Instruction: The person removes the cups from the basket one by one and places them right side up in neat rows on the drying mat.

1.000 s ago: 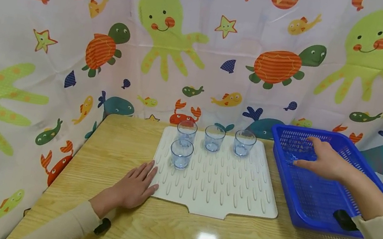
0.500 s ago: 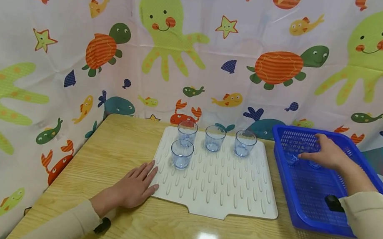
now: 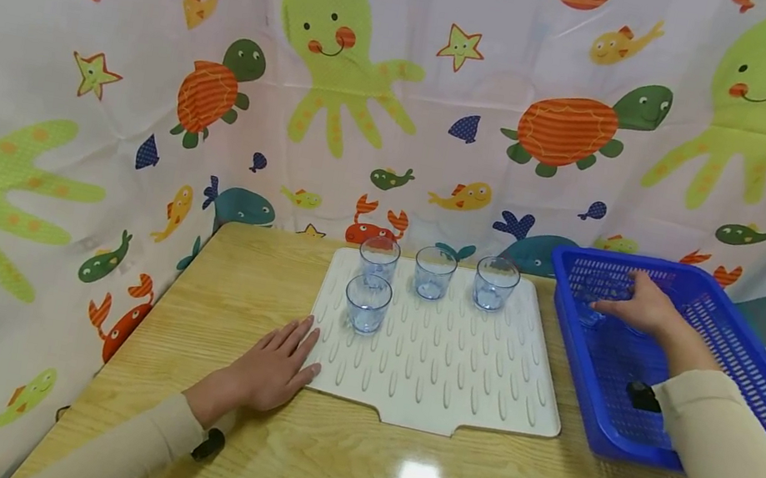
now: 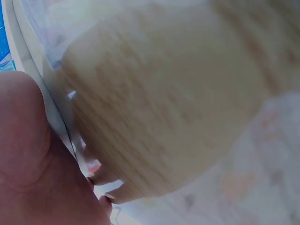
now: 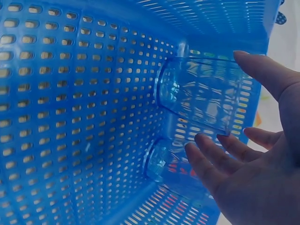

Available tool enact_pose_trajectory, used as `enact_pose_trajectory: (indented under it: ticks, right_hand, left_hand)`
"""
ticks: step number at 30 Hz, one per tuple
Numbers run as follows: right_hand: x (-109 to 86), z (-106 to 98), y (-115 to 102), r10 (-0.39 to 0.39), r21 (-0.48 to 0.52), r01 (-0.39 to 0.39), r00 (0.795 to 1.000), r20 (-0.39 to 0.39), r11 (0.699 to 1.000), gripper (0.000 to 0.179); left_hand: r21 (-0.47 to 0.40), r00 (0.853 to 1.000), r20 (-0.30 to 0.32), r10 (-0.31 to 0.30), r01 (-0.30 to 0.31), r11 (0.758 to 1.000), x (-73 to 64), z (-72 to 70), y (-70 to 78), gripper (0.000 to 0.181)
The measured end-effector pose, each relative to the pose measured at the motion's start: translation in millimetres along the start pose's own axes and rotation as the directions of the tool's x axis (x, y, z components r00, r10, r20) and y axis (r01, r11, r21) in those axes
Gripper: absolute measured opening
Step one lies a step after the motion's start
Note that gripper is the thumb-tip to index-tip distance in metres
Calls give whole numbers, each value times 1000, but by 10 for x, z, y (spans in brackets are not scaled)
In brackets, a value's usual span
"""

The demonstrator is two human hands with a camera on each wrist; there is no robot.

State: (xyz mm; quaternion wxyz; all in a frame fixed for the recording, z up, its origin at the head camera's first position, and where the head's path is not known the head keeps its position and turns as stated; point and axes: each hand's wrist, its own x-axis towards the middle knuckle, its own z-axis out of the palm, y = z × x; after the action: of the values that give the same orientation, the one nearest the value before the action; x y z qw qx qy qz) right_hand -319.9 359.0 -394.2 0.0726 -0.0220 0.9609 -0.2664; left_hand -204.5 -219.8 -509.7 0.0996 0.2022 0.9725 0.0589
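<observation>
My right hand (image 3: 653, 308) reaches into the blue basket (image 3: 577, 373), its thumb and fingers spread. In the right wrist view, a clear glass (image 5: 197, 93) stands between the thumb and the fingers, close to its rim; whether they touch it I cannot tell. A second glass (image 5: 161, 161) stands beside it, partly behind the fingers. My left hand (image 3: 273, 369) lies flat on the table against the left edge of the white ridged mat (image 3: 452, 369). On the mat, three glasses (image 3: 434, 275) form a back row, and one glass (image 3: 367, 304) stands in front of the leftmost.
The basket, perforated and high-walled, sits right of the mat on the wooden table (image 3: 315, 464). Behind the table hangs a curtain (image 3: 375, 60) with printed sea animals. The left wrist view shows mostly blurred wood and part of the hand.
My right hand has shifted slightly within the back of the basket, and its forearm has swung inward. The head view has tilted and turned a little. The left hand and the mat's glasses have stayed put.
</observation>
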Motion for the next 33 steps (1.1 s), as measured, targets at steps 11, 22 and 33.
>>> enact_pose_trajectory:
  ticks: [11, 22, 33]
  right_hand:
    - [127, 89, 38, 57, 42, -59, 998, 34, 997, 105]
    - [172, 113, 16, 74, 96, -78, 996, 44, 992, 103]
    - [172, 108, 31, 71, 105, -76, 996, 55, 992, 101]
  left_hand:
    - [-2, 1000, 13, -11, 11, 1000, -1, -28, 3, 74]
    - [-7, 1000, -12, 2, -2, 1000, -12, -10, 0, 72]
    - [-17, 1000, -2, 12, -12, 1000, -2, -12, 3, 71]
